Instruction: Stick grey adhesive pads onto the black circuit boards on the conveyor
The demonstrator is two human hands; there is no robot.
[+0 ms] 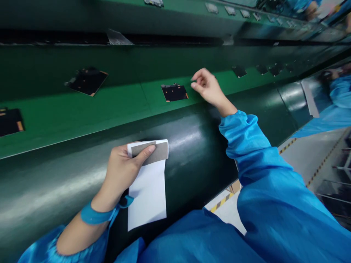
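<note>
My left hand is closed on a white paper strip, its thumb pressing a grey patch on the folded upper end. The strip's lower part hangs down over the dark green rounded edge. Above the green belt, my right hand has its fingers curled toward the thumb. A tiny dark bit seems to show at the fingertips, too small to name. Just left of that hand, apart from it, a thin black panel with small copper-coloured spots and a connector strip along its top lies on the belt.
The green belt carries another black panel, one at the left edge and several further right. Small metallic parts sit on the upper shelf. A blue-sleeved co-worker is at far right. Striped tape marks the floor.
</note>
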